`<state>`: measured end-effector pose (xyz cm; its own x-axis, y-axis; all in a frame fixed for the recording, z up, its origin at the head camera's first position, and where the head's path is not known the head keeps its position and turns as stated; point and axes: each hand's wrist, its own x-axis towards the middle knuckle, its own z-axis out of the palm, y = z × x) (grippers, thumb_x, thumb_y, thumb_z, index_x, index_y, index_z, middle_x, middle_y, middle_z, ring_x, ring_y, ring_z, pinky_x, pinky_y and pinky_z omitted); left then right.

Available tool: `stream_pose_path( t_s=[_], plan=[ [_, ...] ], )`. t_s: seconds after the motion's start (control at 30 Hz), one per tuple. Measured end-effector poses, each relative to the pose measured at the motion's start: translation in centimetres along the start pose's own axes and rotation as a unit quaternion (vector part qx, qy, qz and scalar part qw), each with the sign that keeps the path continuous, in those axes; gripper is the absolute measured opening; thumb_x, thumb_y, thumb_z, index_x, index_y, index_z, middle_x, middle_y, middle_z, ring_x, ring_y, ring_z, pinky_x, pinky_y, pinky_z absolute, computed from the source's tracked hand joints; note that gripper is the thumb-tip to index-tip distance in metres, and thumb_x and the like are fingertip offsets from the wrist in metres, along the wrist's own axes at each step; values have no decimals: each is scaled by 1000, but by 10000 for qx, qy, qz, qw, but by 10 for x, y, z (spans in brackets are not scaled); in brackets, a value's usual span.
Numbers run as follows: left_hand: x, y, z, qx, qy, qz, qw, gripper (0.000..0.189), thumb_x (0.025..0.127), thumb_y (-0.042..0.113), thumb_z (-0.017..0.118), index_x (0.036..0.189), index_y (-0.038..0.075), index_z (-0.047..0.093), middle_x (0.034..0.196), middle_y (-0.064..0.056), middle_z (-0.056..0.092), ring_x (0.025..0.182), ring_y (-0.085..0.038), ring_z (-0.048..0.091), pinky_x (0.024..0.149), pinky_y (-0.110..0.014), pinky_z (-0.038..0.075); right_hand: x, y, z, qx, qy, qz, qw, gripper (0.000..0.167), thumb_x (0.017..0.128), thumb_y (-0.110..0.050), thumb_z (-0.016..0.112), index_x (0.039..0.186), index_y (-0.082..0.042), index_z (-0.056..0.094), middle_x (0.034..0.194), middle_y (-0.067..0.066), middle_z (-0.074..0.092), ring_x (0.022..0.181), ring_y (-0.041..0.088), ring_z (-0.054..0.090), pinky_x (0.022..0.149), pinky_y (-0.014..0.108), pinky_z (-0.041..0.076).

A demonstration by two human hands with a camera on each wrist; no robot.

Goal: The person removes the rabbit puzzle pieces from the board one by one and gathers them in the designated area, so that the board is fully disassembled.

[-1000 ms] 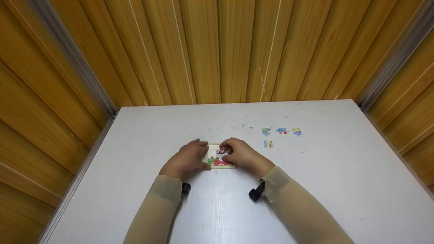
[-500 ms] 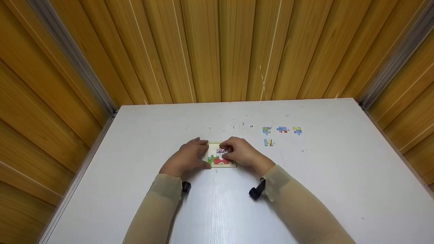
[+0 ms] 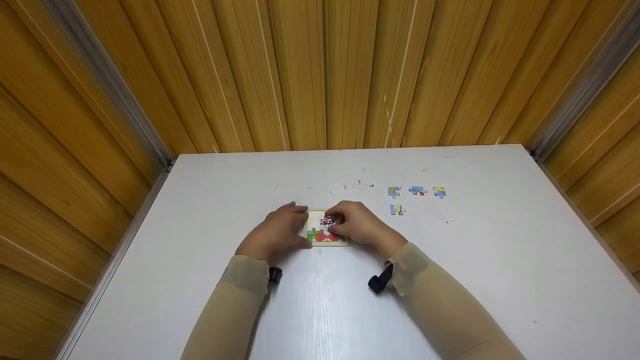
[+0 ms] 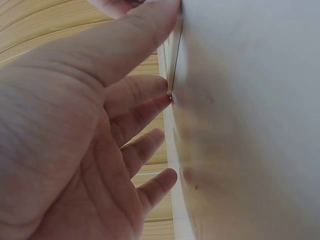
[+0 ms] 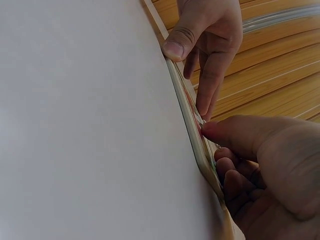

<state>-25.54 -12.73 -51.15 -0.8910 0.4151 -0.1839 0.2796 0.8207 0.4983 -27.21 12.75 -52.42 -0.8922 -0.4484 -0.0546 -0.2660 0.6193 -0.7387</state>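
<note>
A small wooden jigsaw tray [image 3: 327, 244] lies on the white table, a few pieces set along its near side and right part. My left hand [image 3: 276, 232] holds the tray's left end, thumb at the near corner and fingers at the far one. In the left wrist view, the left thumb [image 4: 135, 37] lies along the tray's thin edge. Over the tray's right part, my right hand [image 3: 361, 225] pinches at a puzzle piece [image 3: 326, 221] with a pink-and-white picture, thumb and index fingertips down on it. The right hand covers the tray's far right corner.
Several loose puzzle pieces lie to the right beyond the tray: a blue-and-green one [image 3: 393, 191], a blue-and-red one [image 3: 417, 190], a blue-and-yellow one [image 3: 439, 192] and another [image 3: 396, 210] nearer. Small dark marks dot the tabletop [image 3: 225, 190]. Wood-patterned walls [image 3: 300, 75] surround the table.
Both hands keep their places at the tray, and the loose pieces lie as before. Only the head view shifts slightly.
</note>
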Motion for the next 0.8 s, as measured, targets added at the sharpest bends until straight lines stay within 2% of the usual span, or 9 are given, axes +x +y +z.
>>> stream_pose_path(
  t_s=[0.63, 0.8],
  plan=[
    [-2, 2, -2, 6, -56, 56, 10000, 83, 93, 31, 96, 165, 14, 60, 179, -6, 50, 177, -35, 27, 144, -59, 26, 0, 0, -2, -150, 84, -242, 9996, 31, 99, -16, 85, 128, -5, 83, 108, 7, 77, 95, 14, 67, 88, 32, 59],
    [-1, 1, -1, 9, -69, 55, 10000, 82, 93, 32, 96, 165, 15, 60, 179, -5, 50, 177, -36, 27, 144, -60, 26, 0, 1, -3, -20, 58, -154, 9999, 32, 99, -16, 84, 129, -5, 82, 111, 7, 77, 98, 15, 69, 90, 32, 59]
  ],
)
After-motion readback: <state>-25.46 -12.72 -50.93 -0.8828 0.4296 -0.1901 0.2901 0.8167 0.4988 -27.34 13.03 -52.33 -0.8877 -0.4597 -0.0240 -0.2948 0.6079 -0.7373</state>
